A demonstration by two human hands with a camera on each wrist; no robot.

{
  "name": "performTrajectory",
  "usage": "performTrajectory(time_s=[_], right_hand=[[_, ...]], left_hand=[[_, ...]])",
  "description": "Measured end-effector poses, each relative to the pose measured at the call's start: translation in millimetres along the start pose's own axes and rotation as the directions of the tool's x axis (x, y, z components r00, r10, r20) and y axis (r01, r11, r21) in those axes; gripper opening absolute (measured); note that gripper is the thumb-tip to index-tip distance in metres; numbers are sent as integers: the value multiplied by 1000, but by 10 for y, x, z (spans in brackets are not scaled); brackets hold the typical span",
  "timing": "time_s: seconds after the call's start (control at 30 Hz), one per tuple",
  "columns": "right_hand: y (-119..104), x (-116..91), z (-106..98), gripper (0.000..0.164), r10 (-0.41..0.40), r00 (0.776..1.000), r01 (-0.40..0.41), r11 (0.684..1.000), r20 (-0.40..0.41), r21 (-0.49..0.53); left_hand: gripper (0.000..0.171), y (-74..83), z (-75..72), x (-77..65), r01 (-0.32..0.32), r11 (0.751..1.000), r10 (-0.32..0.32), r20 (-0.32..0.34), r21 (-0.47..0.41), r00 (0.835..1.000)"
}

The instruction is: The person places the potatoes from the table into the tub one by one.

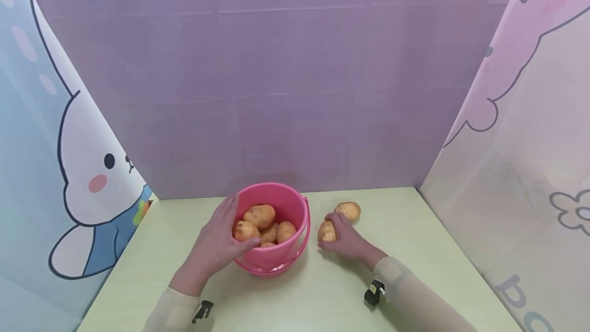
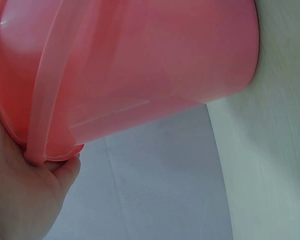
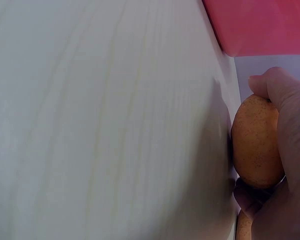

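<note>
A pink bucket (image 1: pixel 276 256) stands on the table with several potatoes (image 1: pixel 259 216) in it. My left hand (image 1: pixel 216 242) holds its left side at the rim, thumb over the front edge. In the left wrist view, that hand (image 2: pixel 25 195) sits at the bucket's rim, beside the end of the handle (image 2: pixel 50 85). Right of the bucket, my right hand (image 1: pixel 348 240) grips a potato (image 1: pixel 327 232) between thumb and fingers. The right wrist view has this potato (image 3: pixel 257 142) close to the tabletop. Just behind the right hand lies another potato (image 1: pixel 349 211).
The pale wood-grain table (image 1: pixel 332 296) ends at a purple backdrop (image 1: pixel 286 91). Printed panels with a cartoon rabbit (image 1: pixel 101 168) on the left and a flower (image 1: pixel 576 211) on the right flank the table.
</note>
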State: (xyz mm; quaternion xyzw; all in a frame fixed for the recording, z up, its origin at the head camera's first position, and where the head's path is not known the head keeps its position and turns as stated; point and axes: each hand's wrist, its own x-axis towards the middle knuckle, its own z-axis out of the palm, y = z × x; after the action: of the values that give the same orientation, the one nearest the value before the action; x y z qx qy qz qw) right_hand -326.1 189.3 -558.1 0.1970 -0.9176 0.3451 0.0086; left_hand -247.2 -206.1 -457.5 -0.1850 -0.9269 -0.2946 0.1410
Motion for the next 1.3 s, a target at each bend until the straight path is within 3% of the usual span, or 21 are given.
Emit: performTrajectory(time_s=[0.23,0.67,1.3], right_hand=[[-27,-17,-33,72,6,1000,-6,1000,-1,-3],[-187,-10,-269,76,-53,998,53,999,-26,1],[-416,33,-556,73,-46,999,46,999,-20,2]], left_hand=[[128,26,-14,-1,3,1000,-3,0,-16,1000],[126,14,-11,-6,-8,1000,7,-11,-19,1000],[125,-13,0,-3,-21,1000,21,-17,0,1000]])
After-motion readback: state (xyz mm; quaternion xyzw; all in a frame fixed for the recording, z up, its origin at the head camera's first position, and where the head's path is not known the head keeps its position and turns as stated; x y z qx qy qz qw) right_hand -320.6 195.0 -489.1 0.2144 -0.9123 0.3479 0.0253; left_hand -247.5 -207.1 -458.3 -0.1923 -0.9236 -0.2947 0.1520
